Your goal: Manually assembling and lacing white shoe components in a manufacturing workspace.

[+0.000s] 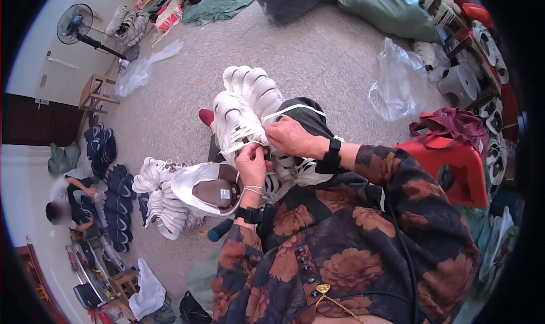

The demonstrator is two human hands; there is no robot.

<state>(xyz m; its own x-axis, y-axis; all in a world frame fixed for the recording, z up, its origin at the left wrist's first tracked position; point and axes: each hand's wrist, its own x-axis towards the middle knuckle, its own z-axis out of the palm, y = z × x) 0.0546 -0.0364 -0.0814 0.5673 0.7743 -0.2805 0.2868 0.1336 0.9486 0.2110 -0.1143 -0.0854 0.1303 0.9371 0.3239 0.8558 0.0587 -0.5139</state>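
A white shoe [230, 111] lies on my lap with its toe pointing away, its front laced in white. At its collar end, the fingertips of my left hand [251, 164] are pinched together on the lacing. My right hand [290, 137] is closed just right of the shoe, gripping a white shoelace [306, 106]. The lace loops over my dark trouser leg; the pinched ends are covered by my fingers. Beyond the shoe lies a row of nested white shoes [252, 80]. Next to my left wrist is another white shoe [190, 188] with a brown insole.
More white shoes [162, 210] are stacked at left, with dark shoes [119, 205] past them. A red stool [454, 168] carrying a maroon bag stands right. Clear plastic [400, 85] lies on the floor. A person [71, 202] sits far left, near a fan [75, 24] and wooden stool [97, 94].
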